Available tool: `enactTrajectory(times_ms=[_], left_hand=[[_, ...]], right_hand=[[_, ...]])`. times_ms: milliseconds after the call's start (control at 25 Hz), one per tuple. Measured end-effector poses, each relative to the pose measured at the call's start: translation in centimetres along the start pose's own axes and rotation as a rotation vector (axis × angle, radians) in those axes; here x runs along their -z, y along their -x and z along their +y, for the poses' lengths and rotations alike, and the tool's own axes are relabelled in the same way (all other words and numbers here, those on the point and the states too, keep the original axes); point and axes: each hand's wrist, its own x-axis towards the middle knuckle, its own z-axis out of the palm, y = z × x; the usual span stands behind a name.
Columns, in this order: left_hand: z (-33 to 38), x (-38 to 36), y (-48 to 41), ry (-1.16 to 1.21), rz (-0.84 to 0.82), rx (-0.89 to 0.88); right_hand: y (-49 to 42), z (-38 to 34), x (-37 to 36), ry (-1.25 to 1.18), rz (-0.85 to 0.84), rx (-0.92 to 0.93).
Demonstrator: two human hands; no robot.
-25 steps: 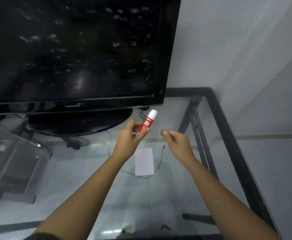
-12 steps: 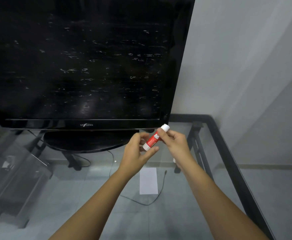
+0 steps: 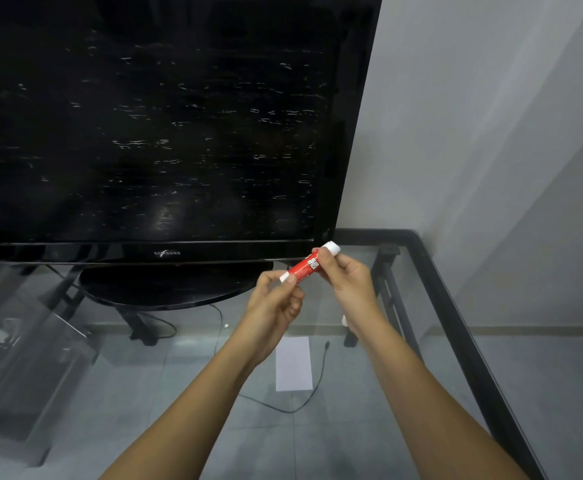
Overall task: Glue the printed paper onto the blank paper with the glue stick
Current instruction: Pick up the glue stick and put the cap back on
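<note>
I see the glue stick, a red plastic cylinder with white ends and white lettering, held tilted in the air above the bench. My left hand pinches its lower white end between fingertips; my right hand grips the upper part just below the white cap. The bench is clear glass in a black metal frame. A flat white rectangular sheet of paper lies on the glass below both hands, beside a thin black cable. A glossy black television stands behind.
</note>
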Motion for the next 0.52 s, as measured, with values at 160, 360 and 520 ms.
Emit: enactTrajectory(times_ms=[160, 360, 520], left_hand=[[0.4, -0.2, -0.3, -0.242, 0.055, -0.033], [2.1, -1.0, -0.1, -0.093, 0.043, 0.351], [1.3, -1.0, 0.3, -0.355, 0.067, -0.103]], right_hand=[[-0.3, -0.7, -0.3, 0.005, -0.026, 0.018], [-0.3, -0.7, -0.2, 0.018, -0.036, 0.044], [-0.3, -0.7, -0.1, 0.006, -0.027, 0.044]])
